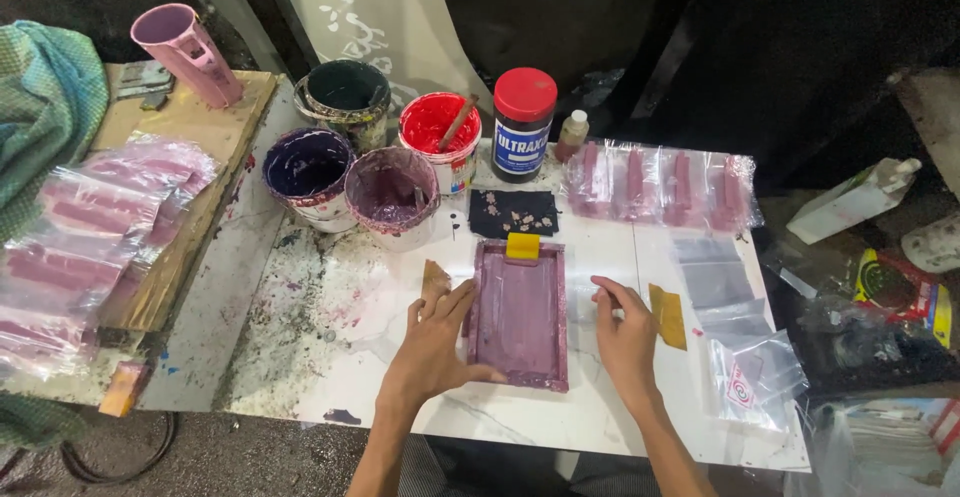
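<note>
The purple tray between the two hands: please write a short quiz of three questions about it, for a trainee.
1. True or false: the left hand rests on the purple tray.
2. What lies on the tray's far edge? A) yellow block B) red lid C) green cloth
3. Which hand is nearer the yellow-brown card?

Key:
1. True; it is on the left rim.
2. A, the yellow block.
3. The right hand; the pictures do not show whether they touch.

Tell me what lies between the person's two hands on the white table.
In the head view, a purple-stained rectangular frame lies between the left hand and the right hand; the left hand touches its edge.
</note>
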